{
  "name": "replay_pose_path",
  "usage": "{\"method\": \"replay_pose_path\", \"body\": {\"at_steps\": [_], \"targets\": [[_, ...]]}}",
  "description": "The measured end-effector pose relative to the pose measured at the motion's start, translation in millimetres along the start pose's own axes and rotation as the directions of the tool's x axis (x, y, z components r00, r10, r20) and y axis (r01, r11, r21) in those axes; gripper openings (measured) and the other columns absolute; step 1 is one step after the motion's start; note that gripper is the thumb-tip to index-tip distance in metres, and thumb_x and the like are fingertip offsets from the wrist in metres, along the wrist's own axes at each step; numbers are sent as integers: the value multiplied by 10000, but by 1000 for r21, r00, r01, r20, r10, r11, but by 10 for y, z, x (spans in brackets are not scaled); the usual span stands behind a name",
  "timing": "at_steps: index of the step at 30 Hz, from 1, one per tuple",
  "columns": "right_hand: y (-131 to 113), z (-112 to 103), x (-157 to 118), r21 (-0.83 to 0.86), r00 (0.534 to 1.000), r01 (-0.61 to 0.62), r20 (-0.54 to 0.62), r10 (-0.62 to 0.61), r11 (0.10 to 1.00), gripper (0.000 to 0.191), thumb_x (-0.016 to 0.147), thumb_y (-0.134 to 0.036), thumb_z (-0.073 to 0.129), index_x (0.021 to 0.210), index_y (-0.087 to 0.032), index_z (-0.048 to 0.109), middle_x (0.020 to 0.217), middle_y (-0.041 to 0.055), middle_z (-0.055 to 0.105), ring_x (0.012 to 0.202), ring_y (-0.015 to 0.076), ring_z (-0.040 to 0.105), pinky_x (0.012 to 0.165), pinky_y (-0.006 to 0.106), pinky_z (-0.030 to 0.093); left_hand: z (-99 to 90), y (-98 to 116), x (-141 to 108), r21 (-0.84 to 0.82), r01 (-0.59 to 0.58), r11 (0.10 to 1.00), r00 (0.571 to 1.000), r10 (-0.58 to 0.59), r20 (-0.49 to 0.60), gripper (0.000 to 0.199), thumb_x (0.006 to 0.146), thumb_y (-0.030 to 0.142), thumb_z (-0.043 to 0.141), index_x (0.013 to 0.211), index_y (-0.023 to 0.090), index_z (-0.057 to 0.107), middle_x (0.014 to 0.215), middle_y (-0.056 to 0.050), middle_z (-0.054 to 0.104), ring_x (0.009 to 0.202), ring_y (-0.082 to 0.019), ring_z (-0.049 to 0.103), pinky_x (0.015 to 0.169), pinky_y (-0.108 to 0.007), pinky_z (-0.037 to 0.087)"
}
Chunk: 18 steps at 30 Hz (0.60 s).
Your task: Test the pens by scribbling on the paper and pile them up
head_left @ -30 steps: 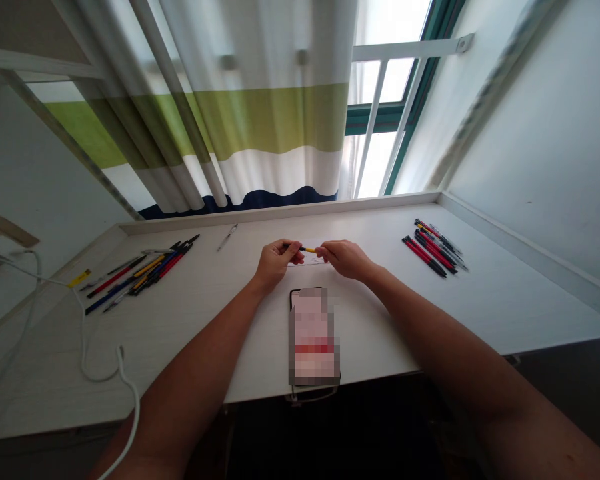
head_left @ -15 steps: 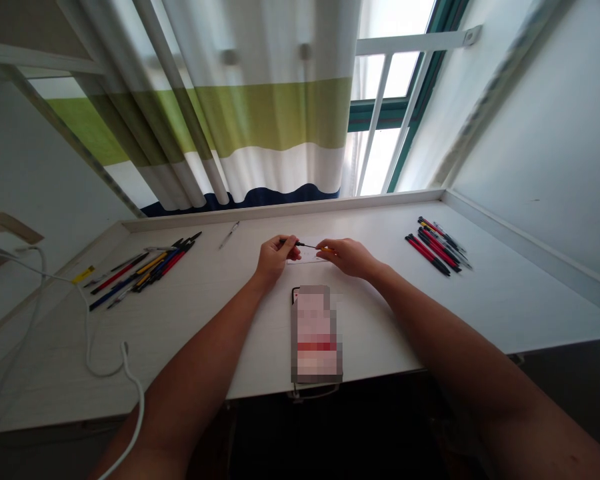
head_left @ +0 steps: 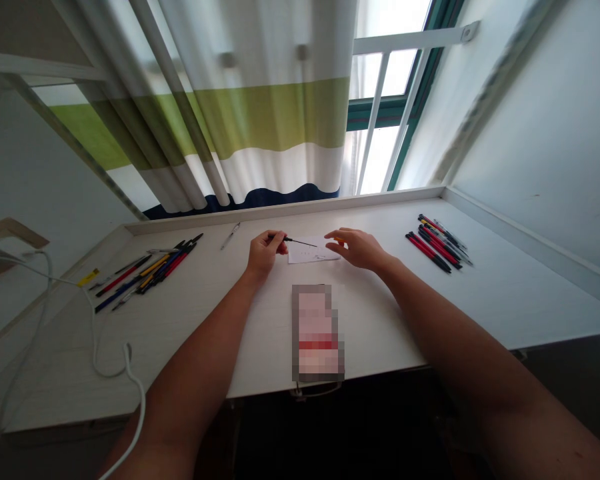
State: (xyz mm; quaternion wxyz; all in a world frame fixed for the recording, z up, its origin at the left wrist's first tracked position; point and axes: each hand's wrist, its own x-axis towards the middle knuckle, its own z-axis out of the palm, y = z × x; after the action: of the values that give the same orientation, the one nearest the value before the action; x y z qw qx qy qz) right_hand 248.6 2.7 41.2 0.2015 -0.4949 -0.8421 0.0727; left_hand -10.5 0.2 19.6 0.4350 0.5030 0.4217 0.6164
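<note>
- Holding the parts of a pen apart above a white desk (head_left: 380, 320), a person works with both bare hands near a small sheet of paper (head_left: 305, 256) marked with writing.
- The left hand (head_left: 264, 255) pinches a black pen piece (head_left: 289, 239) between thumb and fingers; from it a slim dark refill (head_left: 304, 243) reaches over the sheet toward the other hand.
- The right hand (head_left: 364, 251), its thumb and fingers partly spread, has a yellow pen barrel (head_left: 340, 241) among them, well apart from the refill's tip.
- Careful handling would seem to call for a light, steady pinch on the black piece, leaving the thin rod unbent and its point off the paper.
- Keeping refill and barrel in one line, low over the desk, should limit strain on the rod and the fall of any small part.
- Most of the barrel is hidden by the right hand's fingers; how firmly they grip it cannot be told, nor whether its mouth faces the refill.
- Too small to read is the writing, and whether the refill's tip touches the sheet is unclear.
- Coarse blocks mask the smartphone (head_left: 317, 333) at the near edge, while pens in the left-hand pile (head_left: 153, 270) and right-hand pile (head_left: 437, 243) overlap, defying a count.
</note>
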Motion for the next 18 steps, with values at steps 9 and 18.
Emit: {"method": "replay_pose_path", "body": {"at_steps": [9, 18], "targets": [[-195, 35, 4, -5, 991, 133, -26, -133, 991, 263, 1041, -417, 575, 1087, -258, 780, 1067, 63, 761, 798, 192, 653, 635, 292, 370, 127, -6, -110, 28, 5, 1000, 988, -9, 152, 351, 786, 477, 829, 862, 150, 728, 645, -1, 667, 598, -120, 631, 639, -267, 539], [-24, 41, 22, 21, 996, 85, 32, -86, 996, 249, 1034, -390, 589, 1071, -258, 796, 1108, 75, 725, 856, 194, 654, 645, 292, 404, -183, -108, 74, 393, -51, 918, 994, 10, 105, 187, 849, 333, 716, 938, 169, 725, 805, -58, 756, 775, -186, 711, 748, -306, 533]]}}
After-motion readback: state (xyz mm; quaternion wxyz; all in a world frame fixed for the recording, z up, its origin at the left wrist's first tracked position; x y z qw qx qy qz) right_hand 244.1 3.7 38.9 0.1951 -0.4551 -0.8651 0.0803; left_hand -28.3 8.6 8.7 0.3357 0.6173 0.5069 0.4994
